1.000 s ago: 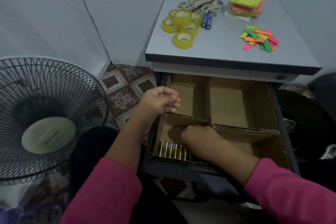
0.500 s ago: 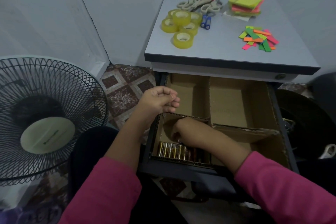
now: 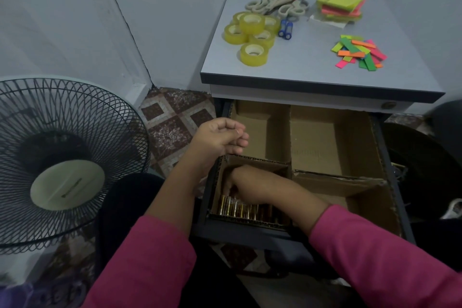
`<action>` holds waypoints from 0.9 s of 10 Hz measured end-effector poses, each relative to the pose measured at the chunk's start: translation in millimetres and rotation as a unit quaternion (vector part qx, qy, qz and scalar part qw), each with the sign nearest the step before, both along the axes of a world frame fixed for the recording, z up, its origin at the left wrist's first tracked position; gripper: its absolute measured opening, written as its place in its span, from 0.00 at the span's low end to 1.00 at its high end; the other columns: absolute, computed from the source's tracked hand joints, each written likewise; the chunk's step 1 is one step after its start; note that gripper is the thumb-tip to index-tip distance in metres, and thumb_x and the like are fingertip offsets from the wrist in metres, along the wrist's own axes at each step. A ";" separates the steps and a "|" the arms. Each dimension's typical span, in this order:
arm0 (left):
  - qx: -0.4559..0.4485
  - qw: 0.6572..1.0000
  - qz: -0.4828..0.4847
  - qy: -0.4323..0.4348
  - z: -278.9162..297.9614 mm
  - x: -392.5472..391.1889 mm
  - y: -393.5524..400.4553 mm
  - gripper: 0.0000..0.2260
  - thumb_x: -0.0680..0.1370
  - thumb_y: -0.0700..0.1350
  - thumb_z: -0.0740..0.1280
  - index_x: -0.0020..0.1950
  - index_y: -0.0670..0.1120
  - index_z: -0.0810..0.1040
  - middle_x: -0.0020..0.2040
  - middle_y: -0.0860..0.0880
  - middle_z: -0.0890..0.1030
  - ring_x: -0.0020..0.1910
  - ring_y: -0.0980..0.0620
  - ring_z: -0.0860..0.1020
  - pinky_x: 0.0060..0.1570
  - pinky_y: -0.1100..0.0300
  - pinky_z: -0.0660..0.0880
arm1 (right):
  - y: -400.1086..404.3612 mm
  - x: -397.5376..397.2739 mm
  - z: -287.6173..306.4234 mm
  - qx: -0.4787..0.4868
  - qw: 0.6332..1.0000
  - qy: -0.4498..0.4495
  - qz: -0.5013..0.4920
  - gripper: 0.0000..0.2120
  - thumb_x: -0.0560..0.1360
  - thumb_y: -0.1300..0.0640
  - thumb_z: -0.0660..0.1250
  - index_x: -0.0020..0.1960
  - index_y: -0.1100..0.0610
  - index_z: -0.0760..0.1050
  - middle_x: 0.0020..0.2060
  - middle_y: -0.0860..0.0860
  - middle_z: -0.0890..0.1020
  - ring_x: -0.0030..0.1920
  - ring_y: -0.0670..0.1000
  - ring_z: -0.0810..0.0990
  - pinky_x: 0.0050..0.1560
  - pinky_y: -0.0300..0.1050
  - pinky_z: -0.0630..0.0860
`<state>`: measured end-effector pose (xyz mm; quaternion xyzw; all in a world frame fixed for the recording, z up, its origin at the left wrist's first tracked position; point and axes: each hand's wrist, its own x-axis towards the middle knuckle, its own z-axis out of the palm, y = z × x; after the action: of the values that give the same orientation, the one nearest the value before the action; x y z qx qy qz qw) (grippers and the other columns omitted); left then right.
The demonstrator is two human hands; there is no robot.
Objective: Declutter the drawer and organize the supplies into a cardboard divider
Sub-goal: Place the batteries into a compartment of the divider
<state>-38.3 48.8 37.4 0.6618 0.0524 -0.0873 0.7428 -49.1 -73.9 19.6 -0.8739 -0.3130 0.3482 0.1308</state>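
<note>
The drawer (image 3: pixel 237 231) stands open with a cardboard divider (image 3: pixel 290 132) splitting it into several compartments. A row of gold batteries (image 3: pixel 236 209) lies in the near left compartment. My right hand (image 3: pixel 246 184) reaches down into that compartment, its fingers pointing at the left end of the row; the fingertips are lost in shadow. My left hand (image 3: pixel 220 136) hovers over the drawer's left edge with loosely curled fingers, and I see nothing in it. The other compartments look bare.
On the cabinet top (image 3: pixel 312 70) lie several yellow tape rolls (image 3: pixel 253 54), scissors (image 3: pixel 275 1), two blue batteries (image 3: pixel 286 29), a stack of sticky notes (image 3: pixel 342 4) and coloured paper strips (image 3: pixel 358 51). A black floor fan (image 3: pixel 62 165) stands at the left.
My right hand has slid leftwards along the battery row, from the compartment's middle to its left end. My left hand has barely moved.
</note>
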 end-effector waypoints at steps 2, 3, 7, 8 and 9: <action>-0.001 1.000 -0.002 -0.003 -1.0 0.6 1.6 0.04 0.78 0.34 0.64 0.48 0.40 0.78 0.41 0.43 0.82 0.37 0.53 0.81 0.34 0.65 0.77 | -4.4 -1.0 14.9 -0.054 0.994 -0.095 0.010 0.09 0.77 0.64 0.63 0.54 0.57 0.78 0.43 0.52 0.78 0.45 0.53 0.79 0.41 0.44 0.76; -0.002 1.000 -0.004 -0.001 -1.2 1.2 0.4 0.03 0.78 0.34 0.65 0.48 0.39 0.78 0.41 0.43 0.82 0.37 0.53 0.81 0.33 0.65 0.77 | -9.4 -9.4 16.5 -0.097 0.980 -0.174 0.028 0.09 0.77 0.65 0.61 0.55 0.60 0.76 0.49 0.55 0.79 0.50 0.57 0.79 0.43 0.46 0.73; -0.004 1.000 0.002 0.004 0.4 0.3 0.3 0.03 0.78 0.34 0.64 0.48 0.39 0.78 0.41 0.42 0.82 0.36 0.53 0.81 0.33 0.65 0.77 | -18.9 -14.4 13.8 -0.131 0.967 -0.218 0.032 0.10 0.78 0.66 0.59 0.55 0.61 0.76 0.52 0.56 0.80 0.52 0.57 0.80 0.45 0.47 0.75; -0.002 1.000 0.004 0.005 0.6 0.0 0.4 0.03 0.78 0.34 0.64 0.48 0.39 0.78 0.41 0.42 0.82 0.36 0.53 0.81 0.33 0.65 0.77 | -21.6 -17.3 13.5 -0.125 0.966 -0.224 0.032 0.10 0.78 0.67 0.59 0.55 0.61 0.76 0.53 0.57 0.80 0.53 0.58 0.80 0.48 0.50 0.77; -0.001 1.000 0.007 0.007 0.7 -0.8 0.7 0.04 0.78 0.34 0.64 0.48 0.39 0.78 0.41 0.43 0.82 0.36 0.53 0.81 0.33 0.65 0.77 | -21.4 -18.2 14.9 -0.130 0.967 -0.218 0.034 0.11 0.78 0.68 0.59 0.56 0.61 0.76 0.54 0.57 0.79 0.54 0.59 0.79 0.48 0.51 0.77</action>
<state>-39.1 49.5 38.1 0.6601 0.0621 -0.0864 0.7436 -67.3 -95.3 34.5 -0.9270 -0.3157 0.1912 -0.0671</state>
